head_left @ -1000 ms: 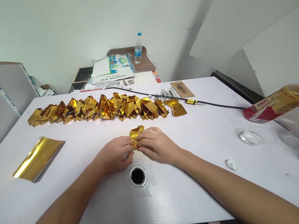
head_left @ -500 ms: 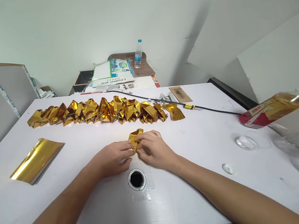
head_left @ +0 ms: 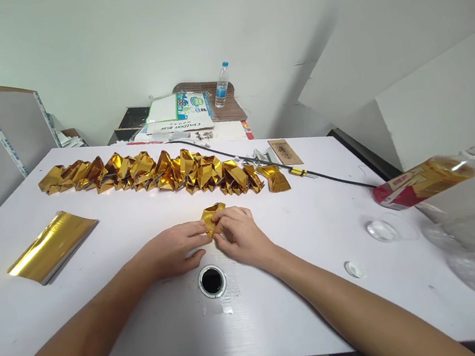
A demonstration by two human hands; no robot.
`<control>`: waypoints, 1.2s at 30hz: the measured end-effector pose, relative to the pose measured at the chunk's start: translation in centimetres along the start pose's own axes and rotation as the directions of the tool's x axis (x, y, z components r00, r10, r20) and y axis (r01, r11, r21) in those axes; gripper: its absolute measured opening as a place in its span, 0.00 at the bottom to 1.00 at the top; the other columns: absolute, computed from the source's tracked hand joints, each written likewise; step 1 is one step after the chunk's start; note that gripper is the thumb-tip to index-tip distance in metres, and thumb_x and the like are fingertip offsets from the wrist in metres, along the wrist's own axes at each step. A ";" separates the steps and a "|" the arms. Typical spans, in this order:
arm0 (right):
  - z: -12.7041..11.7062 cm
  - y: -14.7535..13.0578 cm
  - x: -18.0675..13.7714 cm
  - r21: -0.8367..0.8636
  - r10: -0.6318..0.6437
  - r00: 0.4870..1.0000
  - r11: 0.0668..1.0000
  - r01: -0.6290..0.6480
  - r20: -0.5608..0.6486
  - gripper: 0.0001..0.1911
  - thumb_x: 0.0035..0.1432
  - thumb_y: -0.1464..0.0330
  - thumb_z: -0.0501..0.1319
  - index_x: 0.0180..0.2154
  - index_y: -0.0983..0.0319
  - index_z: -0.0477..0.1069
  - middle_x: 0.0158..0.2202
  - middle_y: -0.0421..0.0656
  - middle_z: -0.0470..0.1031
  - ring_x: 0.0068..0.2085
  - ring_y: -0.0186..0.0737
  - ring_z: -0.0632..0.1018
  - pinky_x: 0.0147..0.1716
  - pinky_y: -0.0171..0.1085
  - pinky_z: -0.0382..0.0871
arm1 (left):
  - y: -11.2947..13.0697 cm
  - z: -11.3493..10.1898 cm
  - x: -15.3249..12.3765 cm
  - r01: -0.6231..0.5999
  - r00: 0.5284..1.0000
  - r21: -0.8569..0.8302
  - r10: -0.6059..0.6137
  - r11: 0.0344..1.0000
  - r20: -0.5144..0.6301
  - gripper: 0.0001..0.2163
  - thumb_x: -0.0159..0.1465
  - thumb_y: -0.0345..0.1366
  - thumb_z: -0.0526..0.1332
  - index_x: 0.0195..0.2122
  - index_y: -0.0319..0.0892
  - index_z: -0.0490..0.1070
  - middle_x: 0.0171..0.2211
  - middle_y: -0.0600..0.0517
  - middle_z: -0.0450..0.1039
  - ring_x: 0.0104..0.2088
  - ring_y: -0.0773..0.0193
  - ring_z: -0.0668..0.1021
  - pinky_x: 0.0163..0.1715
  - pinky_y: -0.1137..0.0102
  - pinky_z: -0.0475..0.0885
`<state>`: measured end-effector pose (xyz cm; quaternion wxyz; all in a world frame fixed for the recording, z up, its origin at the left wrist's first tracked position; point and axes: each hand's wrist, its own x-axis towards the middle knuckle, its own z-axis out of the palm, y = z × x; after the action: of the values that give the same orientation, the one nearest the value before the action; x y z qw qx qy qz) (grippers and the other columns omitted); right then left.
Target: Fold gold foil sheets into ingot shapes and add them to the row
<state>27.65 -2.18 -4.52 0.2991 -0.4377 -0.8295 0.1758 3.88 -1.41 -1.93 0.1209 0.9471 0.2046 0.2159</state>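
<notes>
A small piece of folded gold foil paper (head_left: pixel 212 212) lies at the middle of the white table, between my two hands. My left hand (head_left: pixel 179 247) rests its stretched fingertips on the paper's left edge, its thumb held apart below. From the other side, my right hand (head_left: pixel 241 234) has its bent fingers and thumb closed on the right part of the paper, covering much of it. Farther back stretches a long row of folded gold foil pieces (head_left: pixel 145 171), with one fan-shaped piece (head_left: pixel 277 178) at its right end. A stack of flat gold foil sheets (head_left: pixel 54 247) is at the left.
In front of my hands sits a round dark-centred disc (head_left: pixel 212 281), taped down. A black cable (head_left: pixel 330 174) crosses the back right, near a brown card (head_left: pixel 286 151). Rightward are a drink bottle (head_left: pixel 425 179), a clear lid (head_left: pixel 382 231) and a white cap (head_left: pixel 353 269).
The view has shifted slightly, so the table items sit a little farther left. Both hands stay at the gold foil paper; my right fingers have curled slightly more over it.
</notes>
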 end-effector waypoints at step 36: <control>-3.2 1.4 -1.1 -0.164 -0.272 0.954 0.943 0.290 0.124 0.13 0.71 0.63 0.63 0.53 0.54 0.81 0.58 0.49 0.78 0.58 0.53 0.74 0.57 0.55 0.67 | 0.9 0.7 0.0 0.101 0.995 0.069 -0.103 0.992 0.018 0.13 0.69 0.31 0.62 0.54 0.42 0.75 0.53 0.41 0.76 0.53 0.50 0.79 0.54 0.56 0.79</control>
<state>31.08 -2.24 -3.25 0.2384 -0.3308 -0.9098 0.0772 4.51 -2.32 -2.20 0.1018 0.9412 0.2585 0.1922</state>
